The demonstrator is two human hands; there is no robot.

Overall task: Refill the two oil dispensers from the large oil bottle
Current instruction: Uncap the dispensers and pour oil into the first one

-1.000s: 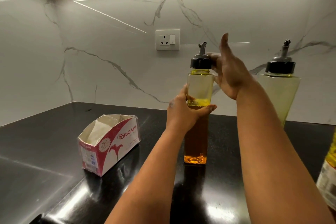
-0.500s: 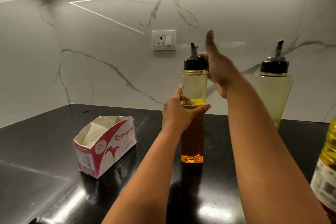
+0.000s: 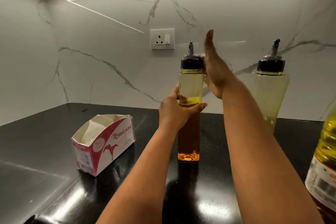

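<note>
- Twisting on at the black pour-spout cap (image 3: pixel 191 63), right hand (image 3: pixel 215 73) wrapped round its far side a touch further than a moment ago, thumb sticking straight up past the spout.
- Gripping the square oil dispenser (image 3: pixel 190 112) round its middle, left hand (image 3: pixel 175 112) clamped on the clear body, thumb lying across the near face at the oil line.
- Standing upright on the black countertop (image 3: pixel 45 151), that dispenser, amber oil filling roughly the lower half and pale yellow-tinted plastic above.
- Waiting to the right, well apart from the first: tapered oil dispenser (image 3: pixel 269 92), also upright, black cap with a grey spout on, nearly see-through with just a yellowish tint; lower end hidden behind the right forearm.
- Peeking in at the right edge, nearest the camera: large oil bottle (image 3: pixel 325 165), yellow oil inside, label wrapped round it, top cut off by the frame.
- Sitting left of the arms on the counter: open red-and-white ORIGAMI tissue box (image 3: pixel 105 146), white tissue showing inside.
- Showing behind on the marble backsplash (image 3: pixel 91 42): white wall socket (image 3: pixel 162 38), just above and left of the spout.
</note>
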